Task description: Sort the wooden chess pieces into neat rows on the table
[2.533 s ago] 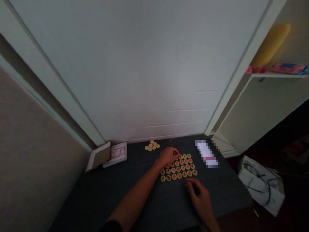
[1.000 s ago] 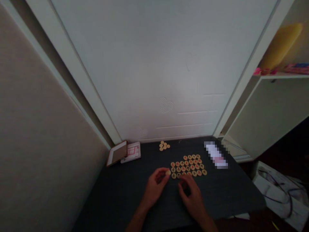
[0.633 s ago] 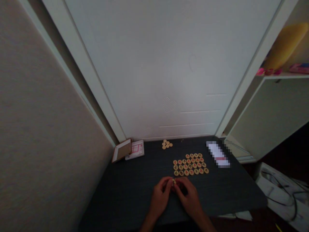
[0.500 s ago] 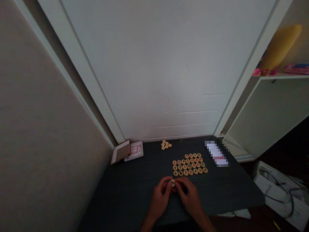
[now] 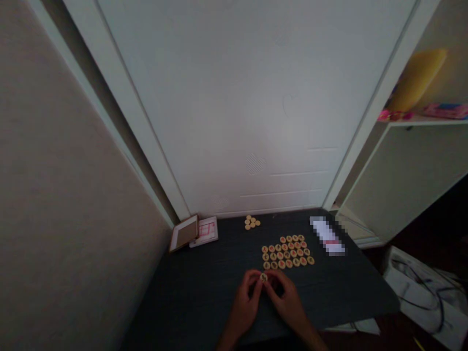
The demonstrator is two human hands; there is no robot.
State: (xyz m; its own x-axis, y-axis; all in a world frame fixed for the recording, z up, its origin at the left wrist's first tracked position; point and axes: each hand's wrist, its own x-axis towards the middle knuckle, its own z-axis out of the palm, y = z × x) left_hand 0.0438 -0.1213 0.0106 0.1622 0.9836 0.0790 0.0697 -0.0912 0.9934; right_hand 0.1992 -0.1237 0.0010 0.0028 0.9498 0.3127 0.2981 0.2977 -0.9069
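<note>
Between the fingertips of both hands is one round wooden xiangqi piece (image 5: 263,277), its marked face toward me. My left hand (image 5: 250,295) pinches it from the left, and my right hand (image 5: 282,292) from the right, both closed. Just beyond the fingers, face-up xiangqi pieces (image 5: 287,254) with red and dark characters lie in rows on the dark table (image 5: 204,292). The farthest row is shorter and sits to the right. A small cluster of plain-looking pieces (image 5: 252,225) lies farther back, near the white panel.
At the back left, a brown-edged open box part (image 5: 186,233) leans over a white lid (image 5: 205,231) with red print. A blurred-out white item (image 5: 328,236) lies at the right back. Beside the table stands a white box (image 5: 427,297) with dark cables. A white panel (image 5: 252,107) rises behind.
Both hands still hold the xiangqi piece together, its face now turned more toward me. The view has tilted slightly upward. The rows and the cluster look the same.
</note>
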